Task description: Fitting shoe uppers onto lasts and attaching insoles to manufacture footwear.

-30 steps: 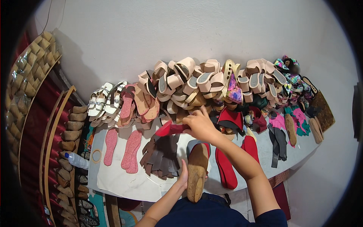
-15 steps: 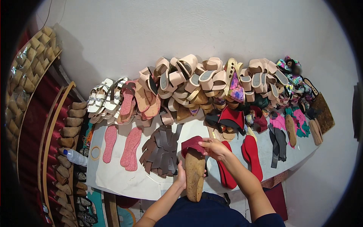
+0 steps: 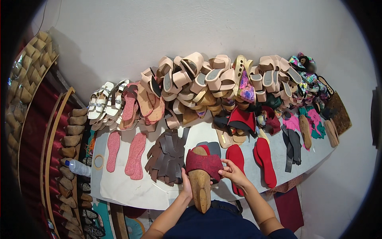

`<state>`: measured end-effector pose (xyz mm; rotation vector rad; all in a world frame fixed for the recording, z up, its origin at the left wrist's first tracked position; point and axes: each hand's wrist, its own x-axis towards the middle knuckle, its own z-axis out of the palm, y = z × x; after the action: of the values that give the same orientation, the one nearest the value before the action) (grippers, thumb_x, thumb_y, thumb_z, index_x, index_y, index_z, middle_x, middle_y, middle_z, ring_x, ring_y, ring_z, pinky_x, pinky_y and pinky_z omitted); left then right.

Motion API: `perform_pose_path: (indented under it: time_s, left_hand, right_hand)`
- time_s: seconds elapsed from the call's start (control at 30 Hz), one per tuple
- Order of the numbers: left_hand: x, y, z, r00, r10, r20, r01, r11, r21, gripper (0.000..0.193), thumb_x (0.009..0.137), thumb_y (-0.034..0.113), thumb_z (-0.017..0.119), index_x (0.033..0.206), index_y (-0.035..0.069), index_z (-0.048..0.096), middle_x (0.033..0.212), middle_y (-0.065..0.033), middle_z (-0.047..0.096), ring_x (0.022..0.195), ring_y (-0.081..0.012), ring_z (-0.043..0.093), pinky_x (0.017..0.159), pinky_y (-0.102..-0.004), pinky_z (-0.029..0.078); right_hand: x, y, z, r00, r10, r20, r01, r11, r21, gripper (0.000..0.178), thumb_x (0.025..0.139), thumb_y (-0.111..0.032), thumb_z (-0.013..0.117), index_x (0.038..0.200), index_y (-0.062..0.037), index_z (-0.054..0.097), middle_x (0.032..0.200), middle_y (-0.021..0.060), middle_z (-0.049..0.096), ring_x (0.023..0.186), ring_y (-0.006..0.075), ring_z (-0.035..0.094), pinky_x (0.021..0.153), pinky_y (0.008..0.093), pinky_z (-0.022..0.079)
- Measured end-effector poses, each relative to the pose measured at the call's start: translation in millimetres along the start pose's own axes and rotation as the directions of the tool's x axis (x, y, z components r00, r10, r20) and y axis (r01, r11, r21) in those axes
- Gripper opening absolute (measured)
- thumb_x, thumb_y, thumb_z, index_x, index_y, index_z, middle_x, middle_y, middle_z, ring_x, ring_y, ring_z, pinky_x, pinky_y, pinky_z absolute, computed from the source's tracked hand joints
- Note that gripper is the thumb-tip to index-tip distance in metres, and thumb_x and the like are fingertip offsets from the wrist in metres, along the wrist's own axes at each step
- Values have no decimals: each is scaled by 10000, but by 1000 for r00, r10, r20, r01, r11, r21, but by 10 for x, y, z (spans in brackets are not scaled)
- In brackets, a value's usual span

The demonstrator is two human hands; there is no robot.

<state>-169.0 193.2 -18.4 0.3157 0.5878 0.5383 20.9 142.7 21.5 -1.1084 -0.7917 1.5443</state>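
Note:
A worn wooden shoe last [image 3: 199, 189] points its narrow heel end toward me, above the table's near edge. Around its front part lies a dark red strap upper [image 3: 203, 163], with the toe of the last showing beyond it. My left hand [image 3: 186, 184] is closed on the left side of the last. At the right edge of the upper, my right hand [image 3: 234, 174] pinches the red material between thumb and fingers. Dark grey sole pieces [image 3: 214, 148] lie just behind the last, partly hidden by it.
Dark strap pieces [image 3: 169, 155] and pink insoles [image 3: 136, 157] lie left; red soles [image 3: 263, 163] lie right. Piled sandals [image 3: 191, 79] line the table's back against the wall. A water bottle [image 3: 79, 167] and racks of wooden lasts [image 3: 71, 140] stand at the left.
The red upper has come down from the toe end and now wraps across the last. My right hand has moved from the toe to the upper's right edge.

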Motion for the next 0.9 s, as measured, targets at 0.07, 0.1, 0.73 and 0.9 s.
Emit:
perform_pose_path:
  time_s: [0.07, 0.1, 0.73, 0.9]
  left_hand:
    - [-32, 1, 11, 1000, 26, -17, -26, 1000, -17, 982, 672, 788, 110, 1155, -9, 418, 934, -205, 553, 740, -325, 587, 653, -417, 495]
    - [-64, 7, 33, 1000, 25, -19, -25, 1000, -16, 982, 672, 788, 110, 1155, -9, 418, 934, -205, 553, 740, -325, 587, 653, -417, 495]
    - [-156, -132, -140, 946, -2, 323, 54, 987, -152, 715, 737, 349, 508, 1269, -54, 250, 1231, -284, 363, 1146, -371, 387, 976, -440, 295]
    - [-145, -135, -131, 950, -9, 312, 38, 995, -87, 771, 759, 476, 503, 1274, -39, 252, 1216, -284, 376, 1125, -366, 411, 936, -432, 352]
  right_hand:
    - [-7, 76, -39, 993, 116, -19, -115, 993, 6, 470, 815, -108, 562, 1220, -41, 332, 938, 60, 590, 826, 107, 560, 725, 245, 426]
    - [-8, 82, -42, 993, 117, -19, -116, 993, 8, 470, 815, -108, 562, 1220, -41, 332, 938, 60, 590, 826, 107, 560, 725, 245, 426]
    - [42, -76, -95, 989, 145, 3, -145, 984, 101, 477, 802, -114, 569, 1233, -40, 378, 826, -2, 549, 713, 65, 495, 653, 213, 394]
    - [16, -77, -77, 986, 169, 16, -169, 980, 108, 477, 808, -122, 565, 1239, -49, 375, 834, 2, 552, 714, 66, 495, 650, 222, 398]
